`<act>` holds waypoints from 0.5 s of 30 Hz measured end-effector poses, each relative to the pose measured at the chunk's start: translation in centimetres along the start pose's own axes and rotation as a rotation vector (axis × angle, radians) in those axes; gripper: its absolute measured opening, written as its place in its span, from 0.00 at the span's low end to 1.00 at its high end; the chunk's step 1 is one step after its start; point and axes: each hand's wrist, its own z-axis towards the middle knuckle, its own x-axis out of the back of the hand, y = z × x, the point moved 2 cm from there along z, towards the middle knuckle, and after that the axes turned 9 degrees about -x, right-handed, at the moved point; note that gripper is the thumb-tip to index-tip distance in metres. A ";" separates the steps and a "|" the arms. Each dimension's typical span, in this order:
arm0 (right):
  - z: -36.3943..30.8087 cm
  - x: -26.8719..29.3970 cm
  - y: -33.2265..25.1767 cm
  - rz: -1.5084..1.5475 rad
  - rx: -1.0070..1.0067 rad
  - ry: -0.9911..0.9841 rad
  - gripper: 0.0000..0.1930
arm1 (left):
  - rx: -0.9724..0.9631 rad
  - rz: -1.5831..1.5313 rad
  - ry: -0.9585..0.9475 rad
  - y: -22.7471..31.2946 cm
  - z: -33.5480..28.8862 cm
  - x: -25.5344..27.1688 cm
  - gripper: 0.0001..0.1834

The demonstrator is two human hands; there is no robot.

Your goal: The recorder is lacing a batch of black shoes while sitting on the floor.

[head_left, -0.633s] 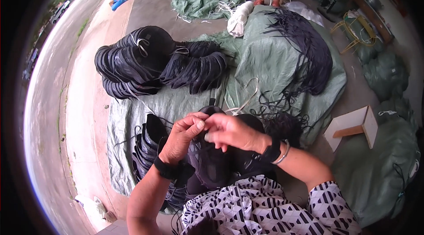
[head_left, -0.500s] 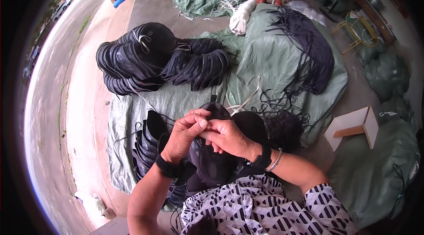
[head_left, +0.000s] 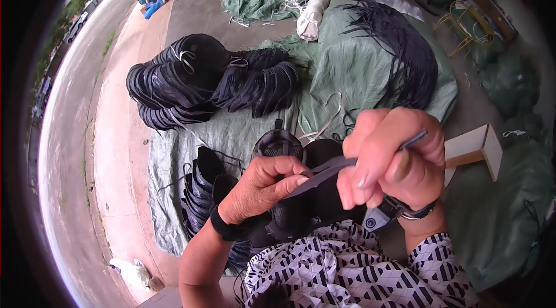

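Up close, both hands worked one dark strap over a black piece in the lap.

Closed in a fist, the right hand (head_left: 394, 157) was raised toward the camera, gripping the thin dark strap (head_left: 330, 169) — its far end poked out past the knuckles, and how it ran inside the fist was hidden. Lower, the left hand (head_left: 263, 186) pinched the strap's other end between thumb and fingertips. Beneath them sat the black moulded piece (head_left: 301, 203), largely covered by the hands. Beyond lay a green tarp (head_left: 231, 134) bearing tied bundles of black pieces (head_left: 202, 82) — and, farther right, a loose heap of black straps (head_left: 399, 53).
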 end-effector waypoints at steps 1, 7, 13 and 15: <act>-0.1 0.5 0.3 0.016 0.036 0.058 0.11 | 0.000 -0.002 0.139 0.1 -0.5 0.1 0.09; -3.2 9.7 1.8 -0.015 0.126 0.564 0.13 | -0.009 -0.277 0.804 -3.2 -4.6 6.1 0.12; -8.9 17.9 7.7 0.183 -0.284 0.505 0.11 | 0.022 -0.441 0.928 -5.3 -7.7 7.6 0.13; -6.9 14.1 11.0 -0.290 -0.488 0.638 0.11 | 0.033 -0.443 0.985 -5.9 -9.1 8.1 0.13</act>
